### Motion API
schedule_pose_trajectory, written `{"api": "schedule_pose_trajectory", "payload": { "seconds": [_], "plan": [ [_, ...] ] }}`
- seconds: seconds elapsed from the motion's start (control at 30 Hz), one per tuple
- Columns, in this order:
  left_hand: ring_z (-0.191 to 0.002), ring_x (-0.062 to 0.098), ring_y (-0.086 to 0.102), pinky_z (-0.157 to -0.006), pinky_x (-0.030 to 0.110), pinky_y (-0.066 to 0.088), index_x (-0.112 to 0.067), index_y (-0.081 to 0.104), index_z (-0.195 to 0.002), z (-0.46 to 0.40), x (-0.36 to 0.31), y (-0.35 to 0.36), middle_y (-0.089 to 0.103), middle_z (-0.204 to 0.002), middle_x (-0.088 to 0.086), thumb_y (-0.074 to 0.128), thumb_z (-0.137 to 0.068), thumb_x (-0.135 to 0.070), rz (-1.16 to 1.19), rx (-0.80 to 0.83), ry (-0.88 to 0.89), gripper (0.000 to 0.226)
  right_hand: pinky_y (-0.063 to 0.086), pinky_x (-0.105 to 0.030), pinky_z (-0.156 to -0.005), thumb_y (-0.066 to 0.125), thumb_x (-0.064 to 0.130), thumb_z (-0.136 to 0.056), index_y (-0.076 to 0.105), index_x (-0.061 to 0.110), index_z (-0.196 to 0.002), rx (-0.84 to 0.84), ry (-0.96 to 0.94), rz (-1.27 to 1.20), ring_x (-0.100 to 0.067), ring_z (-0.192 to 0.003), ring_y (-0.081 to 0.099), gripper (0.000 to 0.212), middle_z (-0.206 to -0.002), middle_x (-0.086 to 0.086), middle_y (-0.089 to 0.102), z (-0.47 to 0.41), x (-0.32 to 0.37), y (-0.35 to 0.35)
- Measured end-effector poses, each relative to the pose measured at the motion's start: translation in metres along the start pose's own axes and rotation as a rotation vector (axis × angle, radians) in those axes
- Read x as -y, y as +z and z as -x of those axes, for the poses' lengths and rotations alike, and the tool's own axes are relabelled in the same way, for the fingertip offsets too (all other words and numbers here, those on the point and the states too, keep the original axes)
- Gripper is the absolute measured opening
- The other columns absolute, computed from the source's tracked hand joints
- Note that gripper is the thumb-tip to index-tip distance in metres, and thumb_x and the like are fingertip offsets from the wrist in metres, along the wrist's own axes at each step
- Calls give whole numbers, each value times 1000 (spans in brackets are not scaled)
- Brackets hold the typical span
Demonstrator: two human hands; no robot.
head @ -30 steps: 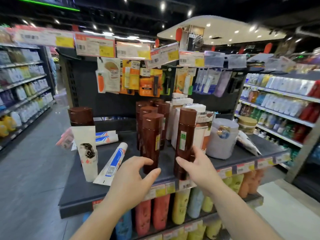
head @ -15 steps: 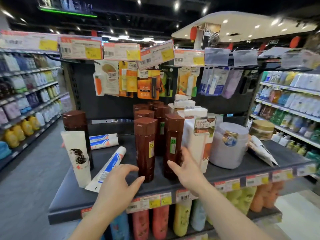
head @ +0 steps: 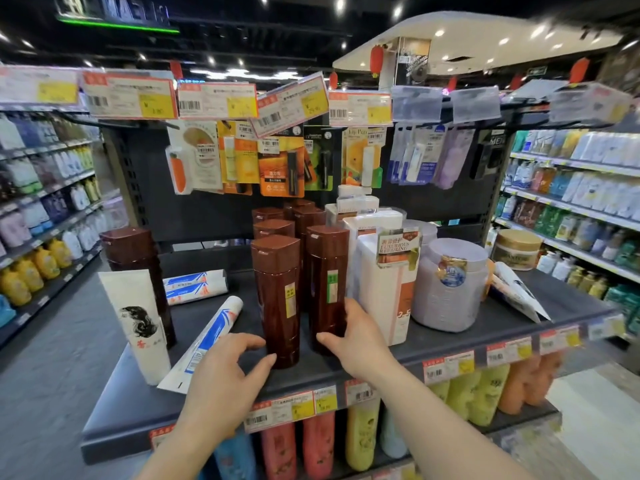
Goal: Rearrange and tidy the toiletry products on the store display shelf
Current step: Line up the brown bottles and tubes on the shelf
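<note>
Aligning front brown shampoo bottles on the display shelf [head: 450, 344]: right hand [head: 356, 336] fingers curled round right bottle [head: 327, 289], left hand [head: 225, 379] fingers spread beside left bottle [head: 278, 299]; next, likely square both into rows.

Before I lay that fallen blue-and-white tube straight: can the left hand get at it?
Probably yes. The left hand is open just right of the blue-and-white tube lying on the shelf, with nothing between them.
</note>
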State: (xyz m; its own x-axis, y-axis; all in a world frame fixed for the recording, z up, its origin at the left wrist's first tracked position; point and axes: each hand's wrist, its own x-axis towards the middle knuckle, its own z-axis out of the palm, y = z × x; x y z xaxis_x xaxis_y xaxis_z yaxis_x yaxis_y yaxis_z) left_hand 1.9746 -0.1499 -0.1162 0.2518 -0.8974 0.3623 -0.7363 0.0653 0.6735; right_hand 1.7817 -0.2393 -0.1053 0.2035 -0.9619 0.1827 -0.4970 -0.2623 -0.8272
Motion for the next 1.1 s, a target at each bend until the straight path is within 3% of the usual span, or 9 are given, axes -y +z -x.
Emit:
{"api": "schedule_pose_trajectory", "payload": {
  "seconds": [0.13,0.37,0.57,0.7,0.83,1.0,1.1],
  "plan": [
    [-83,-11,49,-64,7,34,-44,52,-90,1,3,2,53,-89,-29,76,-77,-37,-53,46,2,28,44,-30,-101,69,21,-86,43,24,-131,62,40,21,-14,-116,55,52,-127,6,58,-3,2,-1],
    [-82,-8,48,-66,8,34,-42,52,-90,1,6,3,51,-86,-28,76,-76,-37,-76,77,19,28,42,-31,-103,64,23,-90,39,24,-135,103,64,50,-15,-120,53,52,-133,3,56,-3,3,-2],
    [-85,-4,52,-65,10,36,-42,54,-90,1,9,2,54,-88,-24,76,-76,-38,-61,87,20,27,42,-25,-99,66,31,-89,37,21,-141,-6,48,125,-14,-122,52,60,-134,5,54,19,3,-3],
    [-86,-5,52,-66,9,36,-43,53,-91,0,10,1,54,-89,-24,75,-77,-38,-34,83,17,27,40,-19,-82,60,41,-90,43,36,-123,-123,-114,274,-10,-113,54,38,-117,16,50,53,-4,-5],
    [-86,-2,53,-67,9,36,-42,53,-86,0,11,1,55,-86,-22,77,-76,-36,-12,72,25,26,35,-29,-106,53,50,-91,40,47,-136,21,-165,390,-15,-138,31,47,-153,6,20,58,-4,2],
    [-87,0,56,-69,12,40,-46,52,-80,0,12,0,58,-85,-20,77,-75,-35,4,75,53,28,21,-34,-117,50,57,-90,31,47,-144,111,-146,477,-21,-145,14,59,-159,1,3,45,2,8],
    [-89,2,56,-74,17,44,-43,57,-85,-1,12,0,59,-87,-19,76,-76,-35,15,86,51,23,23,-36,-115,49,66,-85,28,49,-145,182,-74,524,-27,-143,21,65,-158,-2,7,37,8,8]
  ]
}}
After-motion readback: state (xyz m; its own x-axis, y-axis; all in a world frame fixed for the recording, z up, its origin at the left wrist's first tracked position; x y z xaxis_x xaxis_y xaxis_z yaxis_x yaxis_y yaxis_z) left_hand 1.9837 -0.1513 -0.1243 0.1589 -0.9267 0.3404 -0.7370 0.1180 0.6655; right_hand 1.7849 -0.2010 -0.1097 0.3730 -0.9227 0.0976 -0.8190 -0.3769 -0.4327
